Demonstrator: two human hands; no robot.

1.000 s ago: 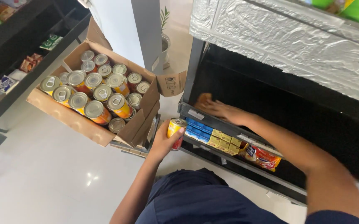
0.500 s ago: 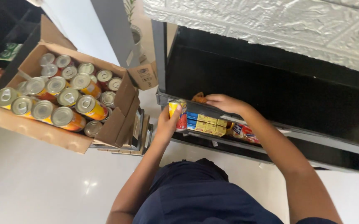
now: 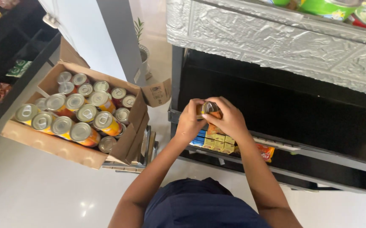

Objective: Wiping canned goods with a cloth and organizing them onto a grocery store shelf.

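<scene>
Centre of frame: an orange drink can [image 3: 209,108] stands upright, silver top up, at the front edge of the low black shelf [image 3: 318,126]. Left hand [image 3: 190,120] and right hand [image 3: 228,117] both wrap it — fingers curled, one each side, equally near. Yellow cartons [image 3: 219,142] just below; open cardboard box of cans [image 3: 77,114] at left.

**Around the dark shelf**

An open cardboard box [image 3: 54,145] sits at the left of the frame, packed with upright cans [image 3: 75,116]. At center, small yellow packets [image 3: 219,141] line a black shelf [image 3: 318,126], with an orange packet [image 3: 266,152] just right of them. A potted plant [image 3: 140,42] stands near the top, beside a grey pillar [image 3: 117,33].
</scene>
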